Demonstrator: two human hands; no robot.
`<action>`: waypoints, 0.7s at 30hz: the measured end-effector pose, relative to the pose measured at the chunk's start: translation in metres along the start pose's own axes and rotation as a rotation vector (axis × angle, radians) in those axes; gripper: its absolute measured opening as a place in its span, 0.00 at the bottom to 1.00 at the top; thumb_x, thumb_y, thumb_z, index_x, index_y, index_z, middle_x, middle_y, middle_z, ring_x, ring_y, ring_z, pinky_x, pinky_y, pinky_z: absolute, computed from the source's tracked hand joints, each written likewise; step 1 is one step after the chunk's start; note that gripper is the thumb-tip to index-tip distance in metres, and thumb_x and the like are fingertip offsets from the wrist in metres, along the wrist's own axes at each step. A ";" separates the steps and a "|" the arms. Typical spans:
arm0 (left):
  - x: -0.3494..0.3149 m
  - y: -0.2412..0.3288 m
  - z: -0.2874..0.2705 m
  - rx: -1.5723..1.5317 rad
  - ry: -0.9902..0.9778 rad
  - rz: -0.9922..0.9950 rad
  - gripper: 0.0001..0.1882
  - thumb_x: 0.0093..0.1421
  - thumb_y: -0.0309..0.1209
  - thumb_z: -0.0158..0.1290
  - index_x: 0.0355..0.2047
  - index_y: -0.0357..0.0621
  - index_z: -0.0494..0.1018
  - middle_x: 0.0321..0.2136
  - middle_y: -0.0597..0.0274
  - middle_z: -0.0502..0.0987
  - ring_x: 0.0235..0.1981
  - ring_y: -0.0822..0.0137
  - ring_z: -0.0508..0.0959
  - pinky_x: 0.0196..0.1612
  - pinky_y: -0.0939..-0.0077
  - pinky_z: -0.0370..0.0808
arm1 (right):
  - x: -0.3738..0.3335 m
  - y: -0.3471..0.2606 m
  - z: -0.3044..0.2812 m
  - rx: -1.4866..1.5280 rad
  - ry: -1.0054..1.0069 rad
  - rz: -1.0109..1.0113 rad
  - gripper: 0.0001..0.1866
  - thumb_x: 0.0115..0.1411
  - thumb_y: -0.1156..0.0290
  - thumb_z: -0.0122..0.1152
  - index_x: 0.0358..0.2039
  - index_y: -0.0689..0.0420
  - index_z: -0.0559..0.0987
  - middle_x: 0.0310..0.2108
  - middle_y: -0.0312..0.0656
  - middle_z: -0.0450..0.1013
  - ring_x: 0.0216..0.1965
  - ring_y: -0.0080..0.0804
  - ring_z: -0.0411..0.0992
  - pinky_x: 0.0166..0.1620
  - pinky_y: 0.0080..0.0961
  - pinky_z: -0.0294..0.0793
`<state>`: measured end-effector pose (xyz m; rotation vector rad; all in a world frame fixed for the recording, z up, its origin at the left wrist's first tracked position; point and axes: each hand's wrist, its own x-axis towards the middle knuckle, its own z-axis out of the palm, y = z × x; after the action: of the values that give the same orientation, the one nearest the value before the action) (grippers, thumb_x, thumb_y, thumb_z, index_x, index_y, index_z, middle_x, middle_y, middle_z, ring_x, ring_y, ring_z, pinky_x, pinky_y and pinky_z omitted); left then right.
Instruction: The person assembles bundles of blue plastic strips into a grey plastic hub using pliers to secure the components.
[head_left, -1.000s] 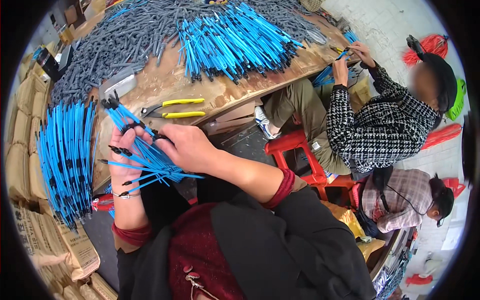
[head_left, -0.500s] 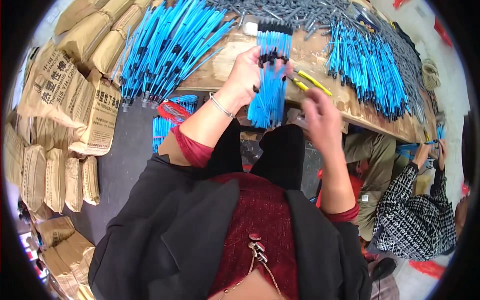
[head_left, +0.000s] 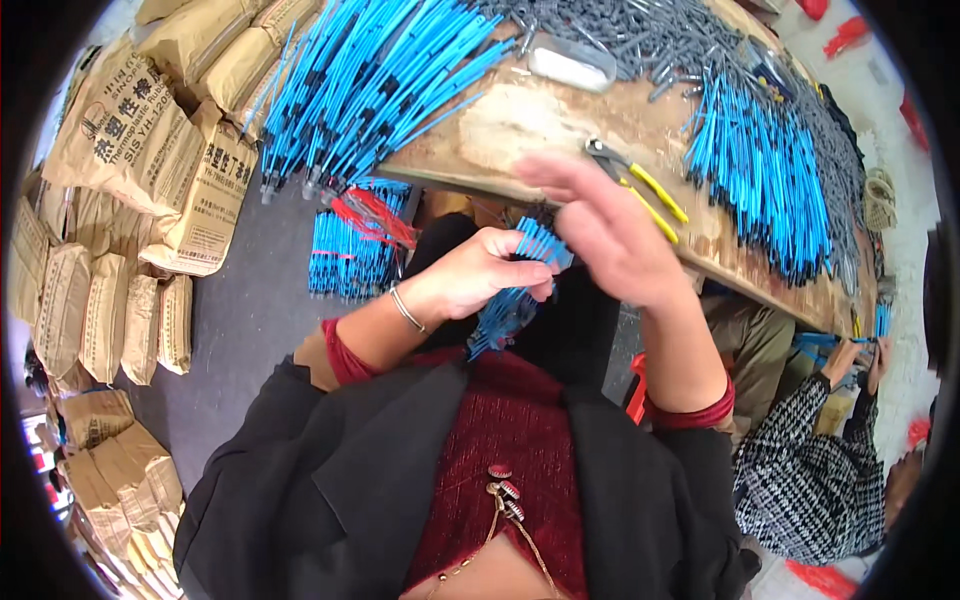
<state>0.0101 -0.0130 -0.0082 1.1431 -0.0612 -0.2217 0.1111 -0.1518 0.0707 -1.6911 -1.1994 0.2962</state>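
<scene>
My left hand (head_left: 482, 275) is closed round a bundle of thin blue tubes (head_left: 503, 322), held low over my lap. The tube ends at the top fan out above the thumb, while the lower part hangs tilted toward my body. My right hand (head_left: 612, 228) is raised just right of the bundle, its fingers stretched out and smeared by motion; nothing shows in it. Beyond that hand, pliers with yellow handles (head_left: 655, 192) lie on the wooden table (head_left: 520, 120).
Loose blue tubes with black fittings (head_left: 365, 95) cover the table's left; another pile (head_left: 760, 175) lies right. Grey plastic pieces (head_left: 650, 35) and a clear box (head_left: 572, 65) sit behind. Tied blue bundles (head_left: 340, 260) and red strings (head_left: 372, 215) are lower left, near paper sacks (head_left: 110, 150). A co-worker (head_left: 815, 480) works at right.
The bundle has come down from above the table edge toward my lap, tilting as it moved. My right hand has moved up and left, nearer the bundle. The clear box now shows fully.
</scene>
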 end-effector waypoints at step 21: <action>0.059 0.010 -0.035 -0.215 0.231 -0.131 0.07 0.58 0.26 0.50 0.37 0.38 0.72 0.29 0.56 0.78 0.31 0.69 0.78 0.35 0.77 0.75 | 0.174 0.190 -0.071 -1.163 -0.083 0.260 0.11 0.54 0.71 0.47 0.34 0.60 0.75 0.32 0.52 0.74 0.34 0.49 0.74 0.37 0.42 0.74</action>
<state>0.0748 0.0097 -0.0177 0.9524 0.2378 -0.2053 0.3503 -0.0528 0.0046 -2.8591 -1.2943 -0.2578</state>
